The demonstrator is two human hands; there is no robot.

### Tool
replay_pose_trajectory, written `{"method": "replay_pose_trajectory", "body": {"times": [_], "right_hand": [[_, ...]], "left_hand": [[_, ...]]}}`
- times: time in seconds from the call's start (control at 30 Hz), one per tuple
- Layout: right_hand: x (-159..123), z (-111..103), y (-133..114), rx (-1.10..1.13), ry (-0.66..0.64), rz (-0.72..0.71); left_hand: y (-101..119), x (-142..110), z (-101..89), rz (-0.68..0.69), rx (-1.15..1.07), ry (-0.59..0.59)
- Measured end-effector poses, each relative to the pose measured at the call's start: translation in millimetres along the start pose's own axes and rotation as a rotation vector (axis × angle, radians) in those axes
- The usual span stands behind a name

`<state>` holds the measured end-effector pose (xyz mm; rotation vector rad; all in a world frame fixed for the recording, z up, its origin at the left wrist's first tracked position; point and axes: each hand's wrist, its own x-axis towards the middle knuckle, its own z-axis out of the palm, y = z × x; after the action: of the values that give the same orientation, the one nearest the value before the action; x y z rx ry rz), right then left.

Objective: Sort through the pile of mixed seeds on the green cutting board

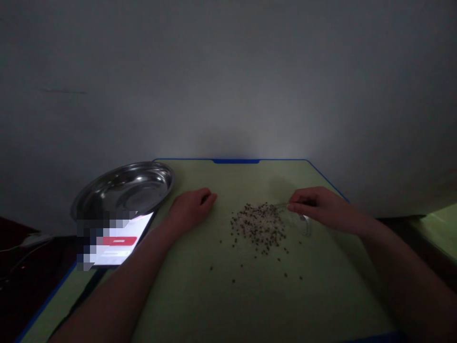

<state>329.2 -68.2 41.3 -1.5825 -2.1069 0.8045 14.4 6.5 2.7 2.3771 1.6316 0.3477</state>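
Note:
A heap of small mixed grains, pale and dark (260, 225), lies on a light green board with a blue rim (200, 290). My right hand (316, 206) rests just right of the heap, fingers curled round a clear glass-like vessel (302, 223) tipped on its side toward the grains. My left hand (191, 207) lies on the board left of the heap, fingers loosely curled under, with nothing visible in it. Several stray grains are scattered toward me from the heap.
A shallow steel dish (123, 189) sits at the board's far left corner. A lit phone screen (116, 243) lies in front of the dish. A grey wall stands behind the board. The scene is dim.

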Motion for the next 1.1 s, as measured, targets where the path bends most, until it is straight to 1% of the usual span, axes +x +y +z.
{"method": "replay_pose_trajectory", "body": {"times": [0.13,0.23,0.3,0.37,0.47,0.53,0.6,0.73,0.87,0.93,1.1], "right_hand": [[-25.5,-11.1,13.6,-0.011,-0.01,0.061],[-44.1,-13.4,29.2,-0.01,0.055,0.11],[-56.1,-11.7,36.8,-0.024,0.086,0.14],[-68.5,-7.5,40.1,-0.016,0.084,0.175],[-86.2,2.4,38.9,0.028,0.024,0.24],[-93.8,11.1,35.2,0.04,-0.045,0.272],[-95.8,21.1,28.9,0.042,-0.095,0.275],[-85.8,43.3,6.4,0.02,-0.128,0.214],[-74.5,63.1,-18.1,0.002,-0.225,0.187],[-72.1,68.9,-25.7,-0.007,-0.267,0.178],[-66.9,74.3,-36.7,-0.007,-0.311,0.161]], "left_hand": [[1.2,-0.1,-1.2,-0.006,0.002,0.002],[1.8,-0.5,-1.6,-0.005,-0.001,0.003],[1.3,-0.5,-1.0,0.0,-0.003,0.012],[0.3,-0.4,0.0,0.002,-0.005,0.021],[0.1,-0.7,0.6,0.003,-0.005,0.024],[1.1,-1.1,0.1,0.0,-0.001,0.021],[2.2,-1.3,-0.7,-0.004,0.001,0.017],[2.6,-1.4,-0.7,0.006,-0.02,0.024],[3.1,-3.2,-0.4,0.009,-0.036,0.027],[3.9,-4.5,-0.5,0.013,-0.036,0.028],[4.7,-5.7,0.4,0.024,-0.028,0.034]]}}
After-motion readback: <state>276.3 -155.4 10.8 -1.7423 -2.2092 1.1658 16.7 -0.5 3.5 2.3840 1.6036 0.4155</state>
